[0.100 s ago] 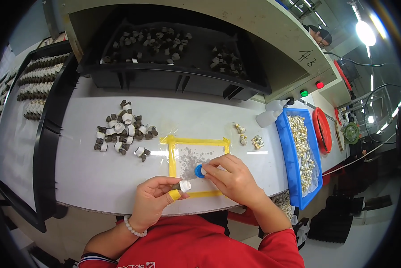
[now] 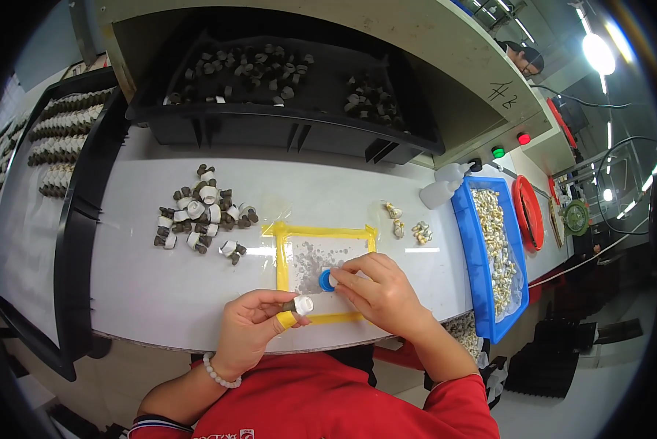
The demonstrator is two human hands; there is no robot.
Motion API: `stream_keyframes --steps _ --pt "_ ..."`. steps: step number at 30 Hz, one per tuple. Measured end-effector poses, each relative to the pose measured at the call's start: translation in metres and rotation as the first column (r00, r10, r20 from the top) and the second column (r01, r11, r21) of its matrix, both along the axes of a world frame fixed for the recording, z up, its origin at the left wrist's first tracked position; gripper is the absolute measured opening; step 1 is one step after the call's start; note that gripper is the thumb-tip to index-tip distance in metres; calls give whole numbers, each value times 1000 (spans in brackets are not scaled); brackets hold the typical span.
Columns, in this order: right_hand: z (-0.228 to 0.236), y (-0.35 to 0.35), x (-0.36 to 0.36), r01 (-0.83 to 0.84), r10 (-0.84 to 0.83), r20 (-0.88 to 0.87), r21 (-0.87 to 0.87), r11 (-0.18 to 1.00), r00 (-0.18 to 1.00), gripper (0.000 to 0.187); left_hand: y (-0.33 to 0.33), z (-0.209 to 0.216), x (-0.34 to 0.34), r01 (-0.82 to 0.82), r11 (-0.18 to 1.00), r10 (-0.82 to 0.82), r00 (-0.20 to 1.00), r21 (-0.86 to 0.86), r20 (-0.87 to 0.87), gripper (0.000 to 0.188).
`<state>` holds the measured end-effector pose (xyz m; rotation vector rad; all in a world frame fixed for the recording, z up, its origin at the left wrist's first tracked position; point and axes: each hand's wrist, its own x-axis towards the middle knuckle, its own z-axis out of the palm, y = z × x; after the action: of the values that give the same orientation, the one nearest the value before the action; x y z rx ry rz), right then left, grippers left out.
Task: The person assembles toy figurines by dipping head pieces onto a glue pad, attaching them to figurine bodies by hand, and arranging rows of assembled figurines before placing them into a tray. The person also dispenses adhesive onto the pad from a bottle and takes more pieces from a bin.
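Note:
My left hand point(image 2: 254, 326) pinches a small dark-grey part with a white collar point(image 2: 303, 305) between thumb and fingertips, its white end turned to the right. Yellow tape wraps the left thumb. My right hand point(image 2: 379, 291) is closed at the fingertips around a small round blue piece point(image 2: 327, 280) with something white against it; the fingers hide the rest, so its kind is unclear. It is over a spotted, wet-looking patch point(image 2: 310, 256) inside a frame of yellow tape point(image 2: 321, 231). A loose pile of grey-and-white parts point(image 2: 200, 208) lies to the left.
A black bin point(image 2: 270, 128) of similar parts stands at the back under a shelf. Another black tray point(image 2: 76, 241) with rows of parts is at left. At right are a white squeeze bottle point(image 2: 439, 192), a blue tray point(image 2: 475, 278) of small metallic pieces, and a red bowl point(image 2: 520, 212).

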<state>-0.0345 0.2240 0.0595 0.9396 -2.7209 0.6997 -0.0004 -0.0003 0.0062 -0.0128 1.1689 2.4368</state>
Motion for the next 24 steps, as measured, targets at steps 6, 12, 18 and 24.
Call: stream_keyframes --steps 6,12,18,24 --pt "7 -3 4 43 -21 138 -161 986 990 26 0 -1 1 6 1000 -6 1000 -2 -8 24" --pt "11 -15 13 113 104 425 -454 884 899 27 0 -2 2 11 1000 -11 1000 -3 -12 24" --pt "2 -18 13 87 128 416 -460 884 900 28 -1 -3 2 9 1000 -10 1000 -15 -4 23" --pt "-3 -19 18 153 137 497 -499 853 857 25 0 -6 6 12 999 -13 999 -48 -38 21"
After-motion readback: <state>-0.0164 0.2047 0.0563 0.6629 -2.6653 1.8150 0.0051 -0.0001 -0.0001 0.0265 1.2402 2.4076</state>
